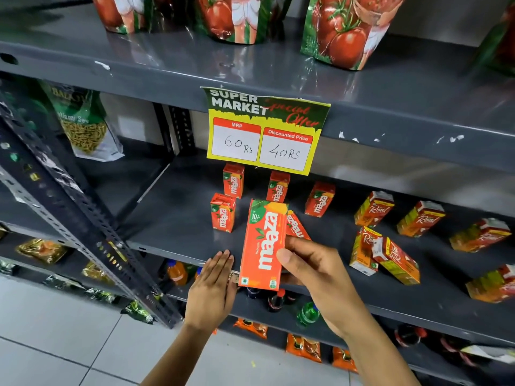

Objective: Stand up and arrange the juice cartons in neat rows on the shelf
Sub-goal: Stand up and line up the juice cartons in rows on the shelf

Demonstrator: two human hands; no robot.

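Note:
My right hand [312,271] grips an orange Maaza carton [263,243] by its right side, upright, at the front edge of the grey shelf [178,227]. To the carton's left my left hand [213,288] is flat with straight fingers, close to it but apart, holding nothing. Behind the held carton lies another Maaza carton [296,225], tilted. Several small Maaza cartons stand upright further back, such as one at the left [223,212] and one at the back [233,180]. To the right, Real cartons stand [374,208] or lie tipped over [395,260].
A yellow price sign [263,132] hangs from the upper shelf edge. Tomato pouches [342,29] stand on the shelf above. A slanted metal upright [83,218] crosses at left. Bottles [306,313] and snack packs [303,346] fill the lower shelves. More Real cartons [479,235] lie at far right.

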